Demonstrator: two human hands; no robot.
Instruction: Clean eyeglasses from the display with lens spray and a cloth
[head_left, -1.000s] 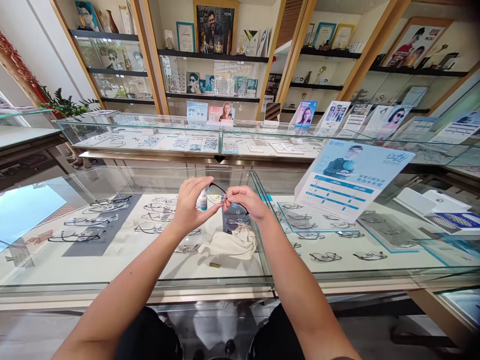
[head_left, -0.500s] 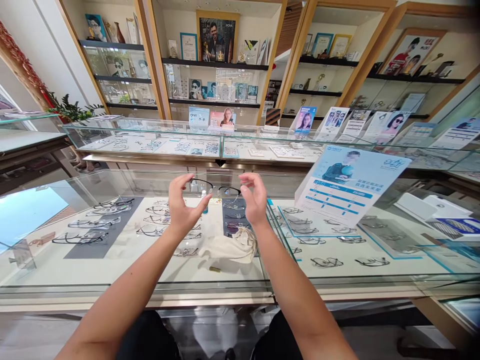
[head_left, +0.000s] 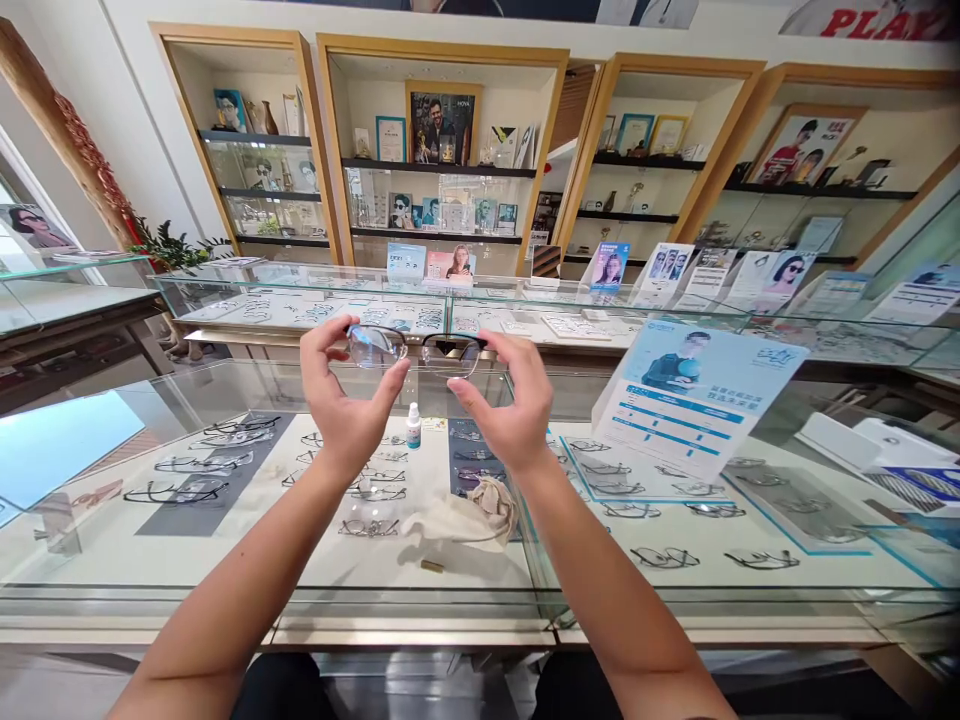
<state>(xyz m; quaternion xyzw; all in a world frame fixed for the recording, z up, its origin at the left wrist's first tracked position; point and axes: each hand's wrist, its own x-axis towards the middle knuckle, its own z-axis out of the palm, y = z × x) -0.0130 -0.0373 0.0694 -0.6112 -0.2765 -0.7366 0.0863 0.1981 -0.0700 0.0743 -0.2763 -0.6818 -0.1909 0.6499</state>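
A pair of eyeglasses (head_left: 451,358) with dark upper rims is raised above the glass counter, its two lenses facing me. My left hand (head_left: 341,395) grips its left end near the hinge, thumb below the left lens. On the other side, my right hand (head_left: 514,400) holds the right end, its thumb under the right lens. Below the hands, a small white bottle (head_left: 413,428) with a blue-green label stands on the counter. Nearer to me lies a crumpled cream cloth (head_left: 472,515), and a small brownish piece (head_left: 431,566) sits in front of it.
The glass display counter (head_left: 315,610) holds several rows of eyeglasses. A blue-and-white sign (head_left: 697,395) stands at the right, with white boxes (head_left: 877,440) beyond it. Another display case (head_left: 300,310) runs behind, before wooden shelves (head_left: 442,170).
Both hands have lifted the eyeglasses and tilted them so the lenses now face me. The hands have spread slightly apart. My view has tipped upward, showing more wall.
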